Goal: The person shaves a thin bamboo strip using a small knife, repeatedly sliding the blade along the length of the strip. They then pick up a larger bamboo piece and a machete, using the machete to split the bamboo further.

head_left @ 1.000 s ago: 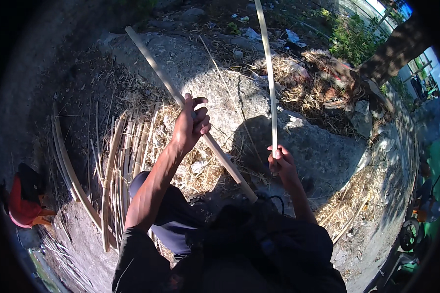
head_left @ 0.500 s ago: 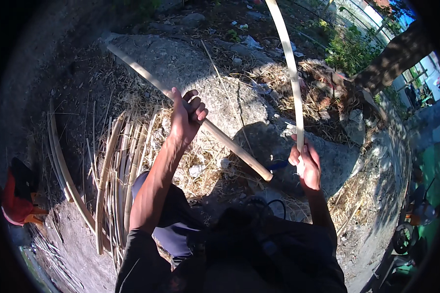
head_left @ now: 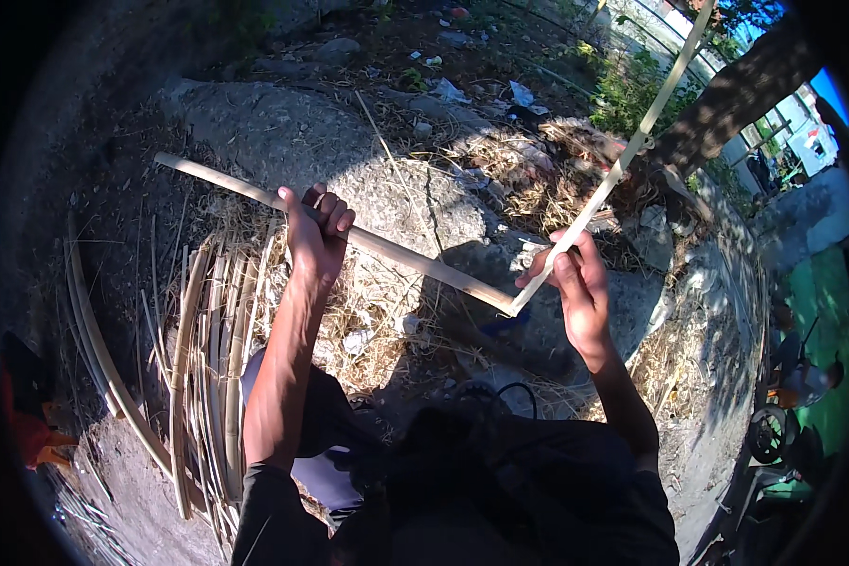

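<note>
My left hand [head_left: 316, 236] is closed around a straight bamboo stick [head_left: 424, 266], which slants from upper left down to the right across my front. In my right hand [head_left: 585, 302], a long pale bamboo strip [head_left: 623, 168] is pinched between thumb and fingers, rising toward the upper right. The strip's lower end meets the stick's right end, so the two form a V. Whether they touch or only overlap from this angle, I cannot tell.
On my left lies a bundle of split bamboo strips [head_left: 201, 368], some of them curved. Ahead is a large grey rock [head_left: 415, 193], with dry straw [head_left: 349, 351] below it. A tree trunk [head_left: 736, 108] leans at upper right; a black wheel [head_left: 769, 434] stands at far right.
The strip in my right hand has tilted from near upright to the right, its lower end now at the stick's end. The stick has turned flatter, and both hands have shifted left in view.
</note>
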`<state>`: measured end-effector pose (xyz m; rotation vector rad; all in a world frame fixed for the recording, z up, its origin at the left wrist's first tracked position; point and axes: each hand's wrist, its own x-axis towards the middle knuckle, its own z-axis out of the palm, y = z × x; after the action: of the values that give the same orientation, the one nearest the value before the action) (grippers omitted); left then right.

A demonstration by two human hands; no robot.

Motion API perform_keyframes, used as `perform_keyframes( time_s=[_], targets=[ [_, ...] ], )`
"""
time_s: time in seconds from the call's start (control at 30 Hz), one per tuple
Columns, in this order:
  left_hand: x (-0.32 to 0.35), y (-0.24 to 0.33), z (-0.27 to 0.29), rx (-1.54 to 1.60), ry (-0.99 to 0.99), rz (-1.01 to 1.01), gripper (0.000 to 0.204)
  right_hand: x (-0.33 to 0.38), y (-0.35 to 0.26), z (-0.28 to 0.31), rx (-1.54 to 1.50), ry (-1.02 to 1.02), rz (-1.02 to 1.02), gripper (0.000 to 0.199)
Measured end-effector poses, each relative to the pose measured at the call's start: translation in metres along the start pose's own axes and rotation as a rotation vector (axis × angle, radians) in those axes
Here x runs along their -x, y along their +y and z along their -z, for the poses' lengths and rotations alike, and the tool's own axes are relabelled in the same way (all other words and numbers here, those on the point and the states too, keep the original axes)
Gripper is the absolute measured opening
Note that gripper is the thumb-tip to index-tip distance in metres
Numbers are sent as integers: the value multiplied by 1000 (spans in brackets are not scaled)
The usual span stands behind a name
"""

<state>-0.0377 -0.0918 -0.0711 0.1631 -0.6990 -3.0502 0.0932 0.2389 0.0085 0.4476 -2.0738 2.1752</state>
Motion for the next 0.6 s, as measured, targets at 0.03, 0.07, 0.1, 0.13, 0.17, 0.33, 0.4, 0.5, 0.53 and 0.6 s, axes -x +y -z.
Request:
perform_keyframes(
  time_s=[0.03, 0.07, 0.1, 0.13, 0.17, 0.33, 0.4, 0.5, 0.53, 0.6],
  targets=[
    [1, 2, 0, -9, 8, -15, 62, 1, 5, 0, 6, 12, -13, 27],
    [2, 4, 1, -19, 17, -29, 63, 2, 9, -1, 9, 9, -13, 27],
    [2, 5, 0, -17, 4, -32, 62, 4, 13, -2, 61, 36, -31, 26],
    [1, 5, -1, -12, 5, -34, 62, 5, 16, -2, 112, 62, -49, 26],
    [1, 5, -2, -15, 11, -33, 62, 5, 18, -2, 156, 63, -49, 25],
    [4, 2, -4, -9, -18, -15, 63, 12, 28, -5, 137, 52, -114, 26],
    [4, 2, -3, -21, -6, -47, 63, 12, 29, -11, 88, 34, -159, 26],
    [3, 1, 0, -16, 8, -35, 63, 13, 32, -13, 101, 39, -175, 26],
    [2, 0, 2, -17, 8, -32, 63, 14, 35, -14, 84, 62, -179, 26],
    [2, -1, 0, -38, 77, 1, 63, 16, 39, -13, 84, 63, -178, 25]
  ],
)
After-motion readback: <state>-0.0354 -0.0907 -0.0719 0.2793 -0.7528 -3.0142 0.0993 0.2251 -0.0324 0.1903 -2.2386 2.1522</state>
